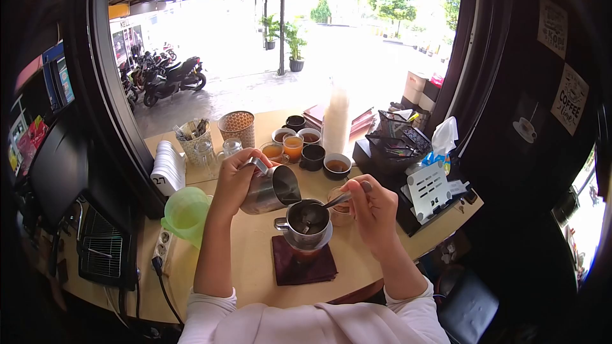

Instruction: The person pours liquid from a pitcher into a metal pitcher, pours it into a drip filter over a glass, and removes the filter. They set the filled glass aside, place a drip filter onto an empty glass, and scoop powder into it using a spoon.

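My left hand (231,183) is closed round the handle of a metal pitcher (260,192), which tilts to the right with its mouth beside and above a metal drip filter (308,232). The filter, with dark contents, sits on top of a glass (307,255) holding reddish-brown liquid. A folded dark maroon cloth (285,271) lies under the glass. Between the fingers of my right hand (373,211) is a metal spoon (342,198), slanting down to the filter's rim. Whether liquid runs from the pitcher I cannot tell. Behind the spoon stands another glass (340,215), partly hidden.
Several filled cups (336,164) and an orange drink (292,146) stand farther back. A green jug (185,213) is left of my forearm, near a power strip (163,251). Stacked number tags (168,169) are at left; a stand with papers (428,191) is at right.
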Demonstrator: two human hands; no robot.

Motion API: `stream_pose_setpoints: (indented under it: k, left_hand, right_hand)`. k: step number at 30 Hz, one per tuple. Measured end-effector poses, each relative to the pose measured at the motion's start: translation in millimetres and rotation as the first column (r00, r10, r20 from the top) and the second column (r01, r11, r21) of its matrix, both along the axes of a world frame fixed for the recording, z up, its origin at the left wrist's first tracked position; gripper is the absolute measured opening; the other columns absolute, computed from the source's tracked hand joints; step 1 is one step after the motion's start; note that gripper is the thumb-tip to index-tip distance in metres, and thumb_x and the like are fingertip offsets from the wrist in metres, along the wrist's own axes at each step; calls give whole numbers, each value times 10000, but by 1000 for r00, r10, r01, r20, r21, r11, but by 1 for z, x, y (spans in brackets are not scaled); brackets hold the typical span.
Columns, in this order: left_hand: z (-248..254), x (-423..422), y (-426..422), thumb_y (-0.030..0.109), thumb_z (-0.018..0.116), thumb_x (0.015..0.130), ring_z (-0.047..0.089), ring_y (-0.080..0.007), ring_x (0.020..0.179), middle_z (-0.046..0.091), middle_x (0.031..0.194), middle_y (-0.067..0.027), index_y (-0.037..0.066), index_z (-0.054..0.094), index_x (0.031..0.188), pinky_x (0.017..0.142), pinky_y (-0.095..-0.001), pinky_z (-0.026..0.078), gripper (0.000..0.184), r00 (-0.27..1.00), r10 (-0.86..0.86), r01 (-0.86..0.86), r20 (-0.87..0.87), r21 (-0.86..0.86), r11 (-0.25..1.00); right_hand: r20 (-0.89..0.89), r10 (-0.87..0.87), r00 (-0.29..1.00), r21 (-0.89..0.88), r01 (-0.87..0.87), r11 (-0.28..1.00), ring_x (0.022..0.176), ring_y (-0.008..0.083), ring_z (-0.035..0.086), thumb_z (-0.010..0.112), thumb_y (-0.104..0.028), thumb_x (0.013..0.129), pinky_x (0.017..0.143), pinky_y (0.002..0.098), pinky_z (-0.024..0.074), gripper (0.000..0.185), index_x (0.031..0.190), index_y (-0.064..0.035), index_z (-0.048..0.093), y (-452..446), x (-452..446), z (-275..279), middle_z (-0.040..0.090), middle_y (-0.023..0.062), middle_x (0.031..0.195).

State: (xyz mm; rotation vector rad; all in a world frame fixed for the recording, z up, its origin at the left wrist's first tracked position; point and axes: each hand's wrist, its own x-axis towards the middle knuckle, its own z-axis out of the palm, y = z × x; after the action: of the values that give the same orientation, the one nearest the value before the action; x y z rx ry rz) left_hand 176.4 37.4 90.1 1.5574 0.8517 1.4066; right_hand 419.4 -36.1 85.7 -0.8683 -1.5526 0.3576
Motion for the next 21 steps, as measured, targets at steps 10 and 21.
stream_pose_setpoints:
  k: [10,21]
  left_hand:
    - [3,2,-5,-5,421,836,567,-80,779,625,816,-42,9,610,820,742,-219,452,189,999,26,-26,-18,11,1000]
    - [-7,-5,2,-28,418,854,567,-62,788,638,831,-31,9,634,855,742,-211,451,219,999,5,-4,48,-14,1000]
  right_hand:
    - [13,-6,1000,5,6,1000,459,16,369,574,-69,924,426,213,280,111,846,4,607,0,1,0,428,-14,516]
    - [-23,4,1000,-40,-5,999,493,9,409,547,-78,943,438,202,311,117,877,8,591,-3,-1,4,461,-27,547]
